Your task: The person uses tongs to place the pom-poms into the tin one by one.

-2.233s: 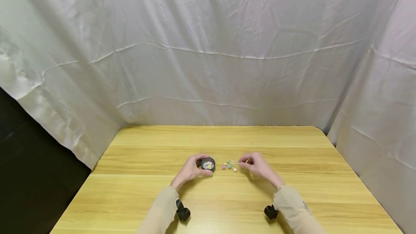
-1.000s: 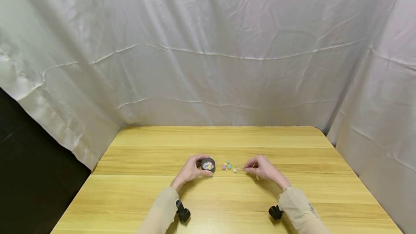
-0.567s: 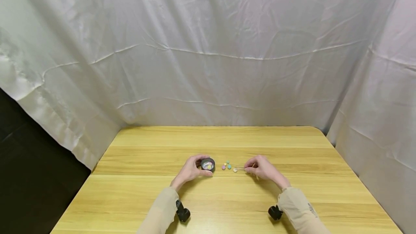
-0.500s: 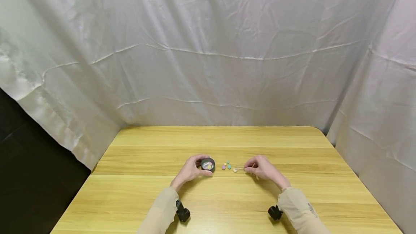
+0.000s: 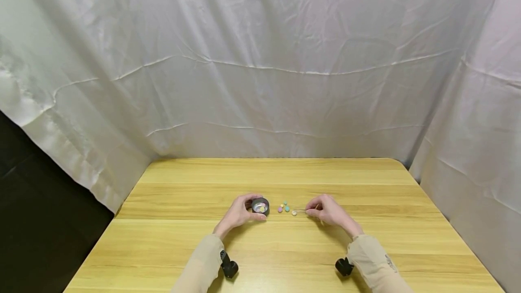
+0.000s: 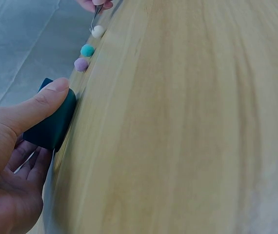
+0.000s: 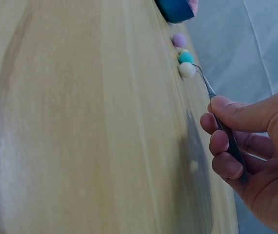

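My left hand [image 5: 237, 214] holds a small dark round cup [image 6: 56, 119] on the table, thumb on one side and fingers on the other. Pink and yellow pompoms lie inside the cup in the head view. Between thumb and fingers, my right hand [image 7: 263, 141] pinches dark tweezers [image 7: 233, 148] with bent tips. Those tips touch or nearly touch a white pompom [image 7: 187, 70]; whether they grip it I cannot tell. Left of it lie a teal pompom [image 5: 287, 209], a lilac pompom [image 5: 280, 210], a yellow pompom [image 5: 282, 205] and a small green pompom [image 5: 285, 203].
The wood-grain table [image 5: 260, 257] extends around both hands. Pale grey curtains [image 5: 260, 80] hang behind it and on both sides. A black surface [image 5: 36, 220] shows at the left. Each wrist carries a small black camera, such as the left camera [image 5: 229, 268].
Since the earliest frame, the tweezers have moved from the small green pompom right and nearer, to the white one. Over the last second the right hand barely moves. My left hand stays on the cup.
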A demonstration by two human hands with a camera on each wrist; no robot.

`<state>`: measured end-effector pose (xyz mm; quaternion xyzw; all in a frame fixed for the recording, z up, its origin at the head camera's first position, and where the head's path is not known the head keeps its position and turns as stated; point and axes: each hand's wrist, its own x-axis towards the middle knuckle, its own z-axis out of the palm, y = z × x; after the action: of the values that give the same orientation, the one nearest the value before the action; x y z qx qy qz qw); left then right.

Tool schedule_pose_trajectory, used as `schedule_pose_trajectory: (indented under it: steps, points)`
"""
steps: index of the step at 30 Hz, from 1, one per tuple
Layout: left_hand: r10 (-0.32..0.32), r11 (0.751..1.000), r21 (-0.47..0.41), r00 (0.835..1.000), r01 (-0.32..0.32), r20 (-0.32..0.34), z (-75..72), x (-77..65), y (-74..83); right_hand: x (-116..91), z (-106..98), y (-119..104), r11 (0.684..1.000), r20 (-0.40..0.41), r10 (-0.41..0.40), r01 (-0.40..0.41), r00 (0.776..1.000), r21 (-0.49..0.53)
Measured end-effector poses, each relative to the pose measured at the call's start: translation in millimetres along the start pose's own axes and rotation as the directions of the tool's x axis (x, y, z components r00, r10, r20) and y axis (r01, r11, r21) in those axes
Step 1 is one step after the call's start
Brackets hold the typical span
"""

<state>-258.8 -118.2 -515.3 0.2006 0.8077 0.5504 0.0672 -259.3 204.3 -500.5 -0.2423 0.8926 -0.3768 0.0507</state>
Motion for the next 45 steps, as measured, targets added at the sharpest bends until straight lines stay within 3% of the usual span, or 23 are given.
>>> schedule_pose_trajectory:
  steps: [24, 35, 45]
  points:
    - [0.002, 1.000, -0.004, 1.000, -0.002, -0.018, 2.6, 1.3, -1.5, 2.0, 2.3, -12.0, 1.000, -0.046, 0.000, 0.000, 0.999, 0.005]
    - [0.003, 1.000, -0.006, 1.000, -0.003, -0.010, 0.9, -1.1, 1.1, 9.1, 7.5, -22.2, 0.999, -0.066, -0.033, 0.033, 0.997, -0.003]
    - [0.001, 1.000, -0.008, 1.000, -0.001, -0.006, 1.0, -0.9, 0.8, 18.4, 13.8, -30.9, 1.000, -0.059, -0.015, 0.016, 0.998, 0.015]
